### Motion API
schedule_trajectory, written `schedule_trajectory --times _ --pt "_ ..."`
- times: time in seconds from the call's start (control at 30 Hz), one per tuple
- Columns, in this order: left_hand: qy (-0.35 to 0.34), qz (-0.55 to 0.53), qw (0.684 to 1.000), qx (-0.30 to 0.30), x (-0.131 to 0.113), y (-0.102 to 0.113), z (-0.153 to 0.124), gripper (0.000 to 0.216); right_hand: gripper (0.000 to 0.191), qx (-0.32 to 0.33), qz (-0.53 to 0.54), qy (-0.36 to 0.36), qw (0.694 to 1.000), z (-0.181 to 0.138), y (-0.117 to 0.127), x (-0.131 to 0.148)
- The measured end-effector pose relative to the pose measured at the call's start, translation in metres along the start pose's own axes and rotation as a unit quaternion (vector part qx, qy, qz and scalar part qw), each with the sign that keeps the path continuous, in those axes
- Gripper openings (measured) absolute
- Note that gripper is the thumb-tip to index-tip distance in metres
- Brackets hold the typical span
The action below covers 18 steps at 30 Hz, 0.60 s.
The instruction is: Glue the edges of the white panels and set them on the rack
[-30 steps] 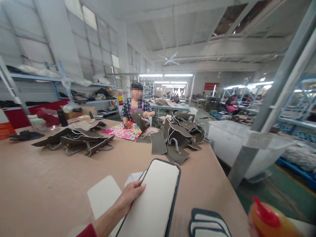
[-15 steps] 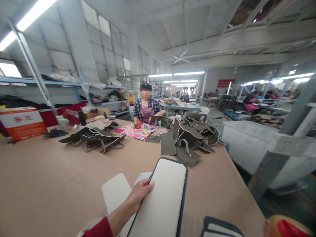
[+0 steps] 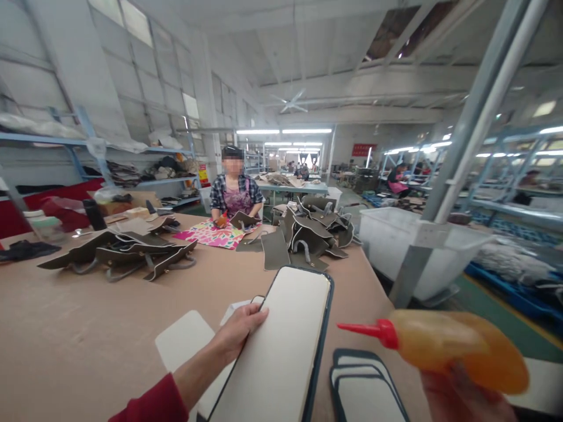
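Note:
My left hand [image 3: 237, 331] rests on the near left edge of a long cream panel with a dark rim [image 3: 285, 346], fingers curled over its side as it lies on the brown table [image 3: 65, 328]. My right hand [image 3: 461, 395] grips an amber squeeze bottle with a red nozzle [image 3: 444, 346], held sideways above the table's right edge, tip pointing left toward the panel. Below the bottle lies a stack of similar dark-rimmed panels [image 3: 365, 392]. White card pieces [image 3: 185, 346] sit under and left of my left hand.
Piles of olive bag parts lie at mid-table left [image 3: 118, 255] and centre-right [image 3: 308, 237]. A person in a plaid shirt [image 3: 233, 196] works at the far end over a floral cloth [image 3: 213, 234]. A white bin [image 3: 417, 246] and a grey post [image 3: 444, 181] stand to the right.
My right hand has lifted the amber bottle from the bottom right corner up into view, nozzle now pointing left. The left hand stays on the cream panel. The camera has swung about.

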<state>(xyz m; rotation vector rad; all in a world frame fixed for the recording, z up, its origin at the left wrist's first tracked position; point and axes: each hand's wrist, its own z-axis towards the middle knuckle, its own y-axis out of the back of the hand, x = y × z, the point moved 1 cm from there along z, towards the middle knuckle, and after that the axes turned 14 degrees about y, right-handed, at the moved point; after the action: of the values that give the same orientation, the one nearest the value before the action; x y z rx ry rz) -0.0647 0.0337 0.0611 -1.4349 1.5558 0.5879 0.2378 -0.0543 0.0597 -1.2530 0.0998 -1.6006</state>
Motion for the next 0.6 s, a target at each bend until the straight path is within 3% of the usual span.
schedule_trajectory --times 0.07,0.17,0.27,0.47,0.6 --pt "-0.001 0.008 1.000 0.010 -0.001 -0.004 -0.003 0.046 0.048 -0.031 0.011 0.001 0.999 0.000 -0.012 0.014" --pt "-0.001 0.023 1.000 0.017 -0.003 -0.009 -0.006 0.044 0.044 -0.020 -0.001 0.028 0.999 0.001 -0.019 0.028" --pt "-0.003 0.029 0.999 0.024 -0.007 -0.014 -0.011 0.043 0.043 -0.031 -0.018 0.060 0.998 0.002 -0.018 0.037" --pt "0.001 0.025 0.998 0.057 -0.013 -0.021 -0.022 0.043 0.059 -0.056 -0.033 0.039 0.997 0.005 -0.017 0.045" --pt "0.002 0.027 0.998 0.053 -0.014 -0.018 -0.023 0.039 0.054 -0.037 -0.041 0.053 0.997 0.001 -0.012 0.050"
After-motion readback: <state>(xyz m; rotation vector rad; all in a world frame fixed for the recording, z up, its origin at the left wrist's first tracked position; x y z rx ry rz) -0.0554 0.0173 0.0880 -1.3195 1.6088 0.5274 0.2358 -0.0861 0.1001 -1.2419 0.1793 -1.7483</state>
